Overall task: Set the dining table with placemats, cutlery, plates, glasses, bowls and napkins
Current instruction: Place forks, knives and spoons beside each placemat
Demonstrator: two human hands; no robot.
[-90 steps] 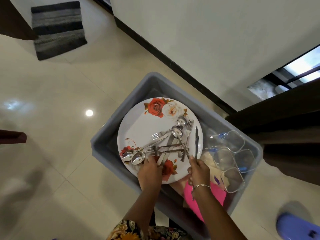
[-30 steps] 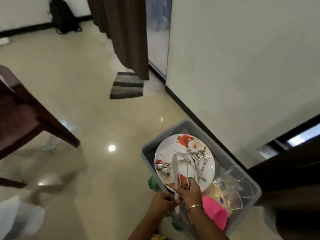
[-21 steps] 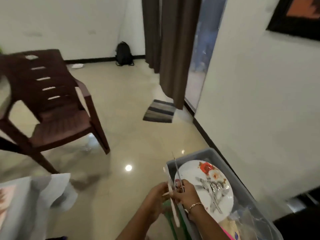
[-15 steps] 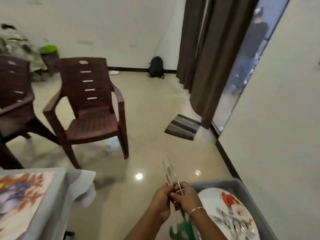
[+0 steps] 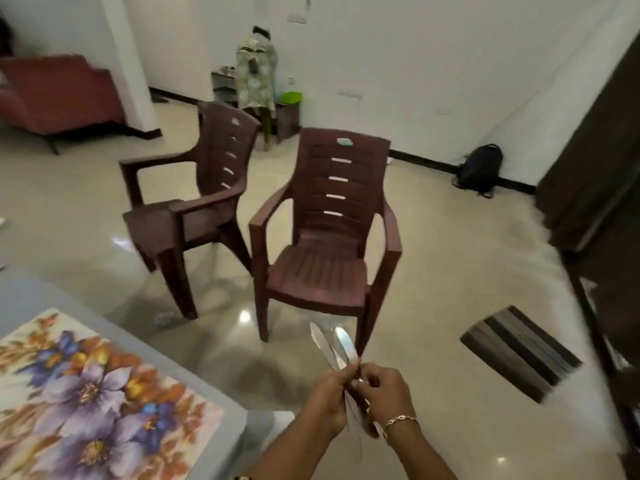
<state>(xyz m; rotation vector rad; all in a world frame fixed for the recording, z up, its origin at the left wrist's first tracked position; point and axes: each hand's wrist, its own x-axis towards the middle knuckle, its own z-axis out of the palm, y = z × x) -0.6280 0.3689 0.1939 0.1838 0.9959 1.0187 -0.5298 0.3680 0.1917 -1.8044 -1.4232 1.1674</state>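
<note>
The table knives (image 5: 344, 342) are in the air in front of the person, low in the view, over the shiny floor. Their long axis is near upright; the blades point up and a little to the left, the blurred handles go down between the hands. The left hand (image 5: 329, 400) and the right hand (image 5: 384, 396) both curl their fingers round them. To the left lies the flowered placemat (image 5: 86, 393) on the grey table (image 5: 194, 368). Beyond stand two brown plastic chairs (image 5: 329, 244)
</note>
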